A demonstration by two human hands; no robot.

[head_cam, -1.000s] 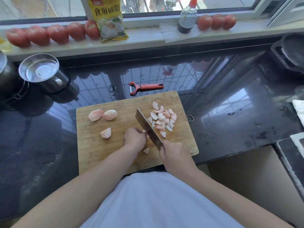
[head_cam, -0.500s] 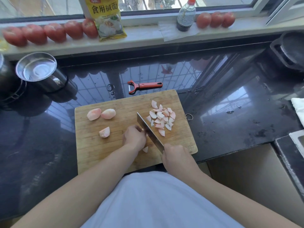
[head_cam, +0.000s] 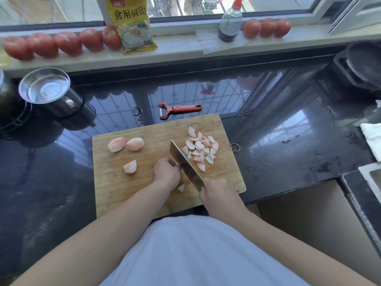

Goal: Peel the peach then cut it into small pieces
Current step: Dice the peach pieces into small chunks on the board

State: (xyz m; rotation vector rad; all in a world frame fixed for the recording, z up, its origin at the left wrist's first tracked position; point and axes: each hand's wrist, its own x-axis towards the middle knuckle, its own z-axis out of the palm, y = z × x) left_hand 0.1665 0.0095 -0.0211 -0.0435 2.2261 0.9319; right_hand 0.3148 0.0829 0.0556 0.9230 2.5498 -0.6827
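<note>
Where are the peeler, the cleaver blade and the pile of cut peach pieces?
peeler (head_cam: 186, 108), head view, on its red handle.
cleaver blade (head_cam: 183, 162), head view, on the flat of the steel.
pile of cut peach pieces (head_cam: 201, 148), head view, on a piece mid-pile, right of the blade.

My right hand (head_cam: 218, 195) is wrapped around the cleaver (head_cam: 185, 164) handle, blade angled away from me across the cutting board (head_cam: 115, 182). My left hand (head_cam: 166, 172) is curled up right against the flat of the blade, whatever it's pinning is hidden. Pile of small peach pieces (head_cam: 201, 148) just past the blade, one stray bit (head_cam: 181, 188) between my hands. Three bigger peach chunks (head_cam: 125, 143) sit off to the left of my left hand. Red peeler (head_cam: 179, 109) lies on the surface beyond the board.
</note>
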